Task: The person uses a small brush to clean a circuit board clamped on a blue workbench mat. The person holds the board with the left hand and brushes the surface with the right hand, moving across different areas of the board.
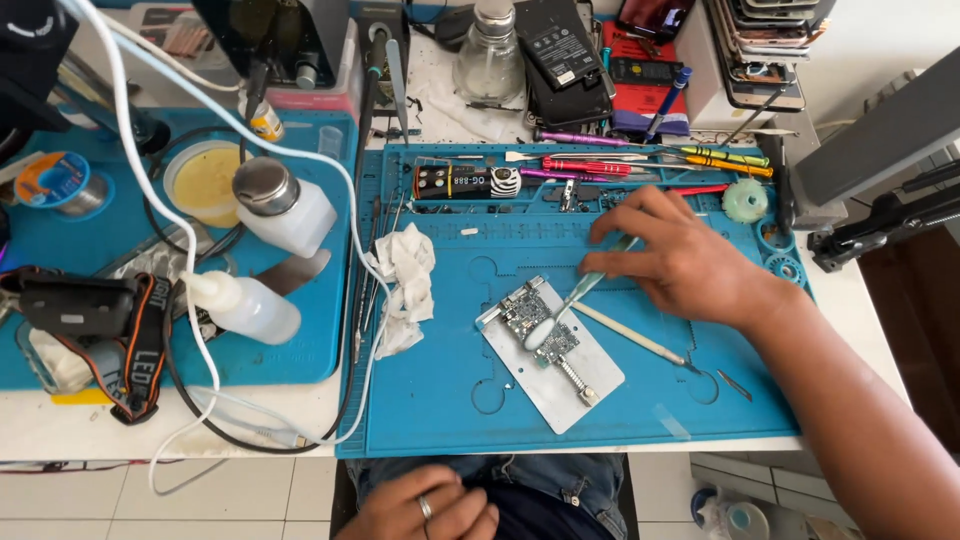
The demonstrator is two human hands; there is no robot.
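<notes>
My right hand [680,262] is curled around a pale green brush [578,297], its bristle end resting on the small circuit board [536,325] clamped in the metal holder plate [550,358] in the middle of the blue work mat [450,400] on the bench. My left hand [425,508] lies loosely closed on my lap below the bench edge, a ring on one finger, holding nothing I can see. A crumpled white tissue [405,285] sits left of the board, and a thin cream stick [630,334] lies just beside the plate under my right hand.
</notes>
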